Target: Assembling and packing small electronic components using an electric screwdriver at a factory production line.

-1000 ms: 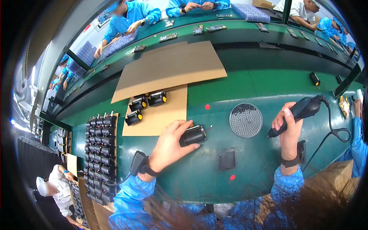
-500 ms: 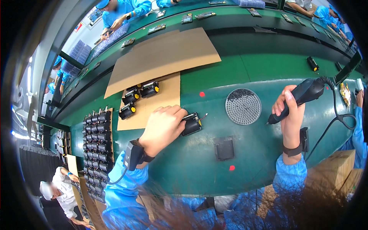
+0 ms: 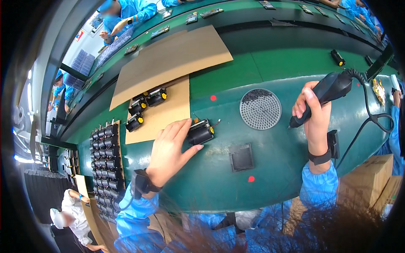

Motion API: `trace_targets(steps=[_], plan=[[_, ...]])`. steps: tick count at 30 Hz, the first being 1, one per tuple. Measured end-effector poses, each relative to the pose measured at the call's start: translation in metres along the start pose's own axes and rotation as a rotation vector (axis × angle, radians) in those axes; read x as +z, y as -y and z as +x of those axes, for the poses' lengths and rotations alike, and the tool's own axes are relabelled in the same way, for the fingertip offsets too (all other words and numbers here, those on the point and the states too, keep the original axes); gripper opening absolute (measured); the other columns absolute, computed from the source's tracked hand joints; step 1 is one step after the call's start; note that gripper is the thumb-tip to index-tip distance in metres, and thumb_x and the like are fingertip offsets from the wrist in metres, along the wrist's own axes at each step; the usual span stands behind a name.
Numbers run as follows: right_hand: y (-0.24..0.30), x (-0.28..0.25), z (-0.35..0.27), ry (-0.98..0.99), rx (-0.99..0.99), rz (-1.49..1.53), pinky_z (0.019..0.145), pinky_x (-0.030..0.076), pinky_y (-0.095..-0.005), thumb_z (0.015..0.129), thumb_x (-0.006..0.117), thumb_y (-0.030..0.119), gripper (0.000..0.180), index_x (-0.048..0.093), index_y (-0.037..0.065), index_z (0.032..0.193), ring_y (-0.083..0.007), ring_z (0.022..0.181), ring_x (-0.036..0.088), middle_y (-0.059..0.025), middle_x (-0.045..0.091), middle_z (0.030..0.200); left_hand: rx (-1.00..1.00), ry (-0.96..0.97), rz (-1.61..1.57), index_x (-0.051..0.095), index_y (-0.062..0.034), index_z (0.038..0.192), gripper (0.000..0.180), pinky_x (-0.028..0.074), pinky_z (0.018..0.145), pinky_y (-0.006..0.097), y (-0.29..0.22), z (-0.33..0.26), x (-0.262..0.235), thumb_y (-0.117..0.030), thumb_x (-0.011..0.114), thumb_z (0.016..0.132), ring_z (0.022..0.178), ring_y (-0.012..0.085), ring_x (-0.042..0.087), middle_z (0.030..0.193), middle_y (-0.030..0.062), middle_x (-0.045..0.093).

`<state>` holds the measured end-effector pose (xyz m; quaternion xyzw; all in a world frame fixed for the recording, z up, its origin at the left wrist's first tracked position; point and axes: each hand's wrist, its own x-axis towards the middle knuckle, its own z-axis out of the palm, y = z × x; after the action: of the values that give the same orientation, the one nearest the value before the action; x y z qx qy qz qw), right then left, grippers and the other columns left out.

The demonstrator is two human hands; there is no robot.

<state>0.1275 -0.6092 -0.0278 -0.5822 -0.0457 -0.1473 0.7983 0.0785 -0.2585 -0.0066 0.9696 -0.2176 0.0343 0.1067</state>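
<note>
My left hand lies beside a black cylindrical part with a yellow end and small wires. Its fingers are stretched out along the part's left side, and the thumb is spread away at the near side. In my right hand is a black electric screwdriver, gripped with its tip pointing down and left over the green table. Between the hands sits a round grey dish of small dark screws. A black square pad lies nearer to me.
Several similar black parts rest on a cardboard sheet, partly under another sheet. Rows of black parts stand at the left. The screwdriver's cord runs down the right side. Circuit boards line the far conveyor; co-workers are beyond it.
My left hand has loosened from its grasp on the black part, its thumb now spread out. The part looks turned slightly. My right hand keeps the screwdriver raised.
</note>
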Motion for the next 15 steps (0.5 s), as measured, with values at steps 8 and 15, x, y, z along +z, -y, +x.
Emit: trace_targets(steps=[8, 15], plan=[[-0.002, 0.0, 0.001, -0.004, 0.012, 0.037, 0.055, 0.046, -0.0289, 0.096, 0.064, 0.018, 0.015, 0.057, 0.005, 0.095, -0.011, 0.055, 0.051, -0.0028, 0.053, 0.065, -0.012, -0.147, -0.073, 0.057, 0.0001, 0.135, 0.064, 0.046, 0.102, 0.044, 0.004, -0.015, 0.035, -0.018, 0.08, 0.079, 0.12, 0.036, 0.056, 0.131, 0.0163, 0.061], [0.0, -0.001, 0.001, 0.007, 0.001, 0.037, 0.055, 0.046, -0.029, 0.097, 0.063, 0.017, 0.014, 0.057, 0.004, 0.096, -0.0112, 0.055, 0.051, -0.0029, 0.053, 0.065, 0.155, -0.249, -0.347, 0.062, -0.0008, 0.123, 0.065, 0.047, 0.097, 0.045, -0.026, -0.02, 0.025, -0.014, 0.089, 0.065, 0.113, 0.0364, 0.058, 0.123, 0.0155, 0.063]])
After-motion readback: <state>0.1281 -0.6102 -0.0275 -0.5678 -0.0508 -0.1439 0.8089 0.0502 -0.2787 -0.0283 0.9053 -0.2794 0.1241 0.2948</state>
